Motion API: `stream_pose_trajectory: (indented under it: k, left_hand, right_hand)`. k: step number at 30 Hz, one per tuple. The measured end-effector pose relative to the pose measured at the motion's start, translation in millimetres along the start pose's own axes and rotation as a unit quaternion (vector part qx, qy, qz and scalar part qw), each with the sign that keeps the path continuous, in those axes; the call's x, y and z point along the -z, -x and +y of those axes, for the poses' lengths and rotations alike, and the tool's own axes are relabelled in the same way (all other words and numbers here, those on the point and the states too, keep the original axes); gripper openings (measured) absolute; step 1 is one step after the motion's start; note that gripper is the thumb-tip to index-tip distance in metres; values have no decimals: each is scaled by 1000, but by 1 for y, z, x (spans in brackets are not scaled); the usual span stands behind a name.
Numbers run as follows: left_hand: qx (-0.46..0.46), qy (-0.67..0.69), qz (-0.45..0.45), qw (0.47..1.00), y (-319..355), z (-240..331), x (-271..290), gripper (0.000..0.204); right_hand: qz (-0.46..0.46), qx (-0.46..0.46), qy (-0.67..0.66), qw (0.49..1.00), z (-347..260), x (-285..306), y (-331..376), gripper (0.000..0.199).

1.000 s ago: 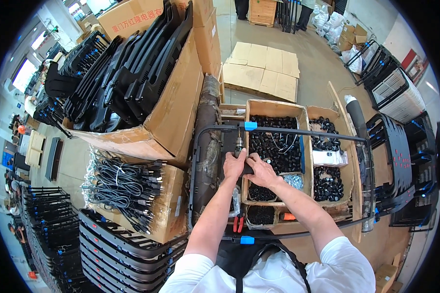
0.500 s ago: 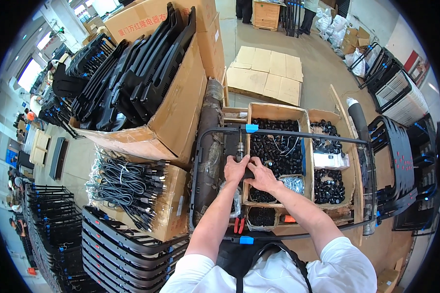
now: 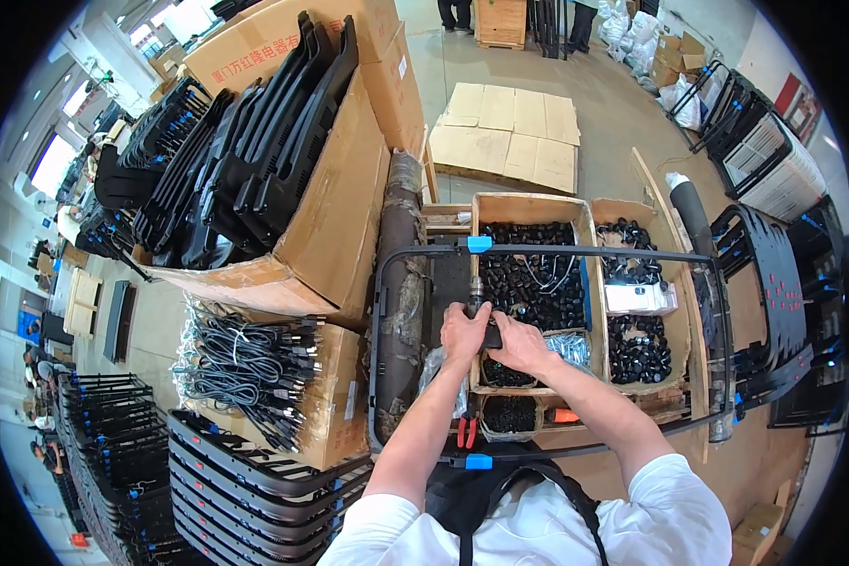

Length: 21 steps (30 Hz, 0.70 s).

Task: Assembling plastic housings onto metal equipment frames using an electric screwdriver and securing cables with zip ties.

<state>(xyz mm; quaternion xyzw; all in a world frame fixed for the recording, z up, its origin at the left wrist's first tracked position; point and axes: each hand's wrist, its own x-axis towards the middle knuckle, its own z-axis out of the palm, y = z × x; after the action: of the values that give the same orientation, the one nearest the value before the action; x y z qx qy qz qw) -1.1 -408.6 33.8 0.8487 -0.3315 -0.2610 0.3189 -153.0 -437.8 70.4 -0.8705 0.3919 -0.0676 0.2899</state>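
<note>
Here's the floor of a busy workshop, with flattened cardboard lying ahead of you and a big carton of black molded panels rising on your left. From the head camera, a dark tubular frame spans the work area right in front of you, a blue clip on its far bar and another on its near one.

And there's the power driver, inside that frame near its left end, metal chuck pointing away from you, just short of the far bar. Your left hand is closed around it behind the chuck, fingers bent over, thumb laid along the right side. Your right hand comes in from the other side, fingers curled in against the dark body, knuckles up, hardly any gap between the two hands. How the fingertips sit underneath, you cannot tell from here; the hands cover them.

Just right of your grip sits a wooden bin full of black caps, with silvery screws close by your right wrist. Red-handled pliers lie nearer your body, and bundled black cables are heaped well off to your left.
</note>
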Motion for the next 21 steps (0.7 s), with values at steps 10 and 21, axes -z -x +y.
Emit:
stream_pose_trajectory:
  k: [10,21]
  left_hand:
    - [-22,-6,32,999,-1,3,-10,68]
    - [-55,-64,12,996,0,18,-4,61]
  right_hand:
    - [0,15,-15,1000,14,5,-3,54]
    - [-21,18,-7,1000,23,13,-7,60]
